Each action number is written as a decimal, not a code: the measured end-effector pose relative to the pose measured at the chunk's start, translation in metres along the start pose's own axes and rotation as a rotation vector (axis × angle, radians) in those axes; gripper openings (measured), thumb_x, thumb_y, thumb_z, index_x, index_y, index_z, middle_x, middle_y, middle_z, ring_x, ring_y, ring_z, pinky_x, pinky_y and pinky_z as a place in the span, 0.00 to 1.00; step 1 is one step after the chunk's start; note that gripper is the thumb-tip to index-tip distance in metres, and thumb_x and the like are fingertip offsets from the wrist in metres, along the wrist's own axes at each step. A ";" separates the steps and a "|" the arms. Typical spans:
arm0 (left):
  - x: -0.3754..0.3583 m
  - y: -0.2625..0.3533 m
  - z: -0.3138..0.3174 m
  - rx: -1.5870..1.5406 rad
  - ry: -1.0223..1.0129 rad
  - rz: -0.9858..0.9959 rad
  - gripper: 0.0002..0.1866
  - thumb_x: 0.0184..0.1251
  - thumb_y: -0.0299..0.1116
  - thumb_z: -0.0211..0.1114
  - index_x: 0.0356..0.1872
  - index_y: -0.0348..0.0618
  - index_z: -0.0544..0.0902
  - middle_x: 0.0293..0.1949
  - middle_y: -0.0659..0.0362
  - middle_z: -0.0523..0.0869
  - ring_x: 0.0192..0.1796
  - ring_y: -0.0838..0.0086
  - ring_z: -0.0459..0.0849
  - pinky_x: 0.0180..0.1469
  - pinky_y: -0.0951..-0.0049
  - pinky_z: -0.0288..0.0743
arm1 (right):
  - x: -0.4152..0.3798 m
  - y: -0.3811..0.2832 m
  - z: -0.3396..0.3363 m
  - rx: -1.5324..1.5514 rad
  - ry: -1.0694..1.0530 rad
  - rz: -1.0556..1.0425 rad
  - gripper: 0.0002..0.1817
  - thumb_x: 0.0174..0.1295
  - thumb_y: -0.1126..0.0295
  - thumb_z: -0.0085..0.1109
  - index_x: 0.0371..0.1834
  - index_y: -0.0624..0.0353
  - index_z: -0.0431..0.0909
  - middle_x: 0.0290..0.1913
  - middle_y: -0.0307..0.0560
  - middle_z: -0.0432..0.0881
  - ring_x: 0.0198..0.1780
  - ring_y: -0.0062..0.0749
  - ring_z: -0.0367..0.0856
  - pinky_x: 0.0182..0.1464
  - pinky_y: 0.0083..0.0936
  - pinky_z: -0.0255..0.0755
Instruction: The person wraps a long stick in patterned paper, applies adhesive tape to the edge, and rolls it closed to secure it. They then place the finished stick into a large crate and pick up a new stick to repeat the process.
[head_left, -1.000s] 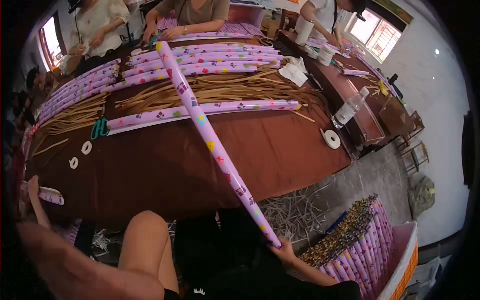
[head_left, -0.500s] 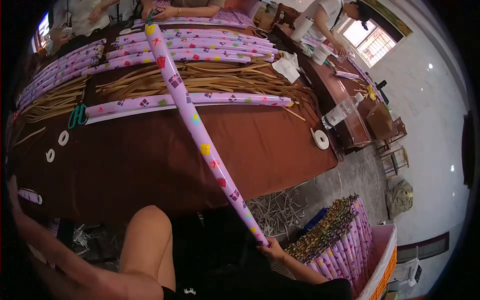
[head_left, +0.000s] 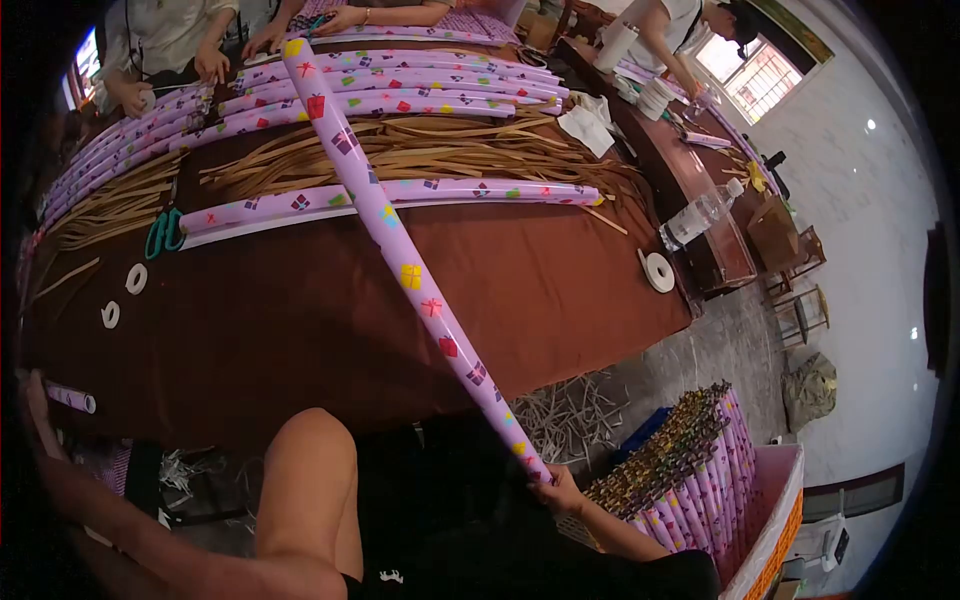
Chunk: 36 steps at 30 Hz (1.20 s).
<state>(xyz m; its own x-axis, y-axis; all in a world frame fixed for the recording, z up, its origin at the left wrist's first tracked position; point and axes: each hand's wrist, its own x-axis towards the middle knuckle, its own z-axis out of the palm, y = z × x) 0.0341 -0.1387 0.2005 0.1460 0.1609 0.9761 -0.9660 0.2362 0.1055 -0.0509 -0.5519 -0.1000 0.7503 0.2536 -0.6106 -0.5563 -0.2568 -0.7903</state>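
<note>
Wrapped purple tube (head_left: 400, 265), printed with small gift boxes, runs slantwise from the far stacks of like tubes (head_left: 400, 95) down across the brown tabletop (head_left: 300, 330) and past its near edge. Its low end sits in the right hand (head_left: 557, 492), whose fingers close round it, just beside a pink bin (head_left: 790, 520) of finished tubes. The left hand (head_left: 35, 400) shows only at the picture's dark edge near a short roll (head_left: 72, 399); I cannot tell how its fingers stand.

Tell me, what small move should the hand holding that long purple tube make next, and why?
Probably swing the near end toward the pink box. The right hand grips the wrapped tube at its lower end, its far end reaches across the table, and similar tubes already fill the box beside that hand.
</note>
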 end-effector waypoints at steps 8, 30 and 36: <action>0.001 -0.001 0.003 -0.036 -0.001 0.008 0.18 0.76 0.37 0.51 0.60 0.43 0.60 0.55 0.51 0.59 0.58 0.59 0.58 0.60 0.62 0.52 | 0.003 0.006 -0.003 0.205 -0.082 -0.010 0.09 0.61 0.68 0.67 0.37 0.60 0.80 0.25 0.32 0.77 0.23 0.15 0.71 0.25 0.18 0.64; 0.004 -0.029 0.030 -0.327 -0.001 0.004 0.09 0.75 0.33 0.51 0.50 0.42 0.66 0.44 0.55 0.62 0.48 0.64 0.62 0.51 0.66 0.58 | -0.002 -0.019 0.016 0.294 0.112 -0.184 0.06 0.63 0.71 0.65 0.37 0.61 0.79 0.20 0.36 0.76 0.19 0.17 0.71 0.23 0.18 0.63; 0.004 -0.059 0.065 -0.608 0.035 -0.078 0.07 0.75 0.32 0.50 0.48 0.42 0.67 0.41 0.56 0.62 0.45 0.66 0.63 0.48 0.67 0.59 | -0.011 -0.077 0.037 0.477 0.376 -0.455 0.08 0.64 0.70 0.60 0.31 0.60 0.74 0.19 0.39 0.74 0.18 0.23 0.72 0.21 0.20 0.63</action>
<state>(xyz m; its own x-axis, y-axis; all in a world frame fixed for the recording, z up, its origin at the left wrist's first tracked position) 0.0779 -0.2146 0.2102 0.2278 0.1500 0.9621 -0.6586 0.7515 0.0388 -0.0296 -0.5004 -0.0349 0.9665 -0.1188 -0.2276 -0.1926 0.2504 -0.9488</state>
